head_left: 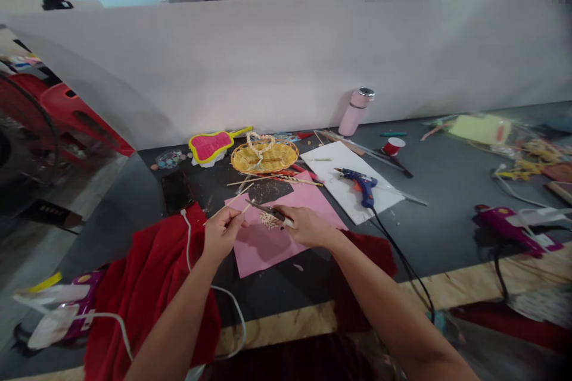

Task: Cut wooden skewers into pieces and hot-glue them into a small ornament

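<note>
My left hand (224, 230) pinches a thin wooden stick (246, 207) near its tip, above a pink sheet of paper (250, 255). In my right hand (304, 225) is a pair of scissors (264, 208), its blades pointing left and reaching the stick's end. Whether the blades touch the stick I cannot tell. Under the scissors lies a small heap of short pale stick pieces (269, 221) on the paper. Another thin stick (232, 199) slants up beyond my left hand. Longer sticks (250, 180) lie behind the paper, in front of a yellow woven basket (243, 159).
A blue glue gun (364, 184) rests on a white board (335, 161), its black cord trailing off the front edge. A pink bottle (354, 113) and a red spool (392, 146) stand farther back. Red cloth (152, 274), a phone (177, 191) and a white cable (186, 235) lie left.
</note>
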{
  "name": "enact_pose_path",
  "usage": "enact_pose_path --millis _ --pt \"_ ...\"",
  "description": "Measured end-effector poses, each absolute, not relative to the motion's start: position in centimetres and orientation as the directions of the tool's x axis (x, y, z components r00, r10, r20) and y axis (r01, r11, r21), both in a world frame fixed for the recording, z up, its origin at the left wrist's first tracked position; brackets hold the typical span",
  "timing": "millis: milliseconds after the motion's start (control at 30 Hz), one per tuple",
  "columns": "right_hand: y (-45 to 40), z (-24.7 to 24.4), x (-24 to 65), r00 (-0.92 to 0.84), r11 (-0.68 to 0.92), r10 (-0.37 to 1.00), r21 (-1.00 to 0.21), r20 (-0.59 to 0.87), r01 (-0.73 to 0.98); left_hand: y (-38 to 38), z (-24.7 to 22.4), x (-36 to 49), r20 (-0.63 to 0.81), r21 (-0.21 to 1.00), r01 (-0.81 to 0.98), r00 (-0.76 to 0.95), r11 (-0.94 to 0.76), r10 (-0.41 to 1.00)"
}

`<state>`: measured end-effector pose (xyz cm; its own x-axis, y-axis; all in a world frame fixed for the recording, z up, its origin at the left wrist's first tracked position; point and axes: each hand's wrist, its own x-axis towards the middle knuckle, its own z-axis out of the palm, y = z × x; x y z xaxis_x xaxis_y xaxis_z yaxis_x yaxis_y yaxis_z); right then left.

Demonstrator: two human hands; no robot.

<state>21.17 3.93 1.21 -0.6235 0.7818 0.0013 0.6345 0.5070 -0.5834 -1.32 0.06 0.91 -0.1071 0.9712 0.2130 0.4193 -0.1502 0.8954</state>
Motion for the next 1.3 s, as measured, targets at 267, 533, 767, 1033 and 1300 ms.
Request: enact_pose_path --millis 267,533,767,1033,1300 --pt "4.0 0.5 20.7 -0.559 0.503 0.828 -0.486 0.035 0.715 0.5 0.4 -1.7 0.090 0.960 0.273 -0.076 -0.066 0.993" --pt "4.3 0.4 20.7 -0.555 0.527 0.831 -0.365 0.033 0.767 1.0 0.3 -2.3 -0.199 0.979 -0.025 0.140 0.204 0.970" --pt "3.9 0.6 20.2 -0.495 0.459 0.867 -0.297 -0.058 0.837 1.0 0.1 -2.2 -0.181 0.983 -0.008 0.077 0.182 0.980" --pt "4.0 0.5 20.9 -0.568 0.509 0.823 -0.406 -0.030 0.759 1.0 -1.1 -2.3 0.024 0.979 0.203 -0.001 -0.024 1.000" --pt "4.3 0.2 21.2 -0.581 0.515 0.814 -0.478 0.013 0.712 1.0 -0.9 -2.2 -0.020 0.993 0.115 0.048 0.014 0.999"
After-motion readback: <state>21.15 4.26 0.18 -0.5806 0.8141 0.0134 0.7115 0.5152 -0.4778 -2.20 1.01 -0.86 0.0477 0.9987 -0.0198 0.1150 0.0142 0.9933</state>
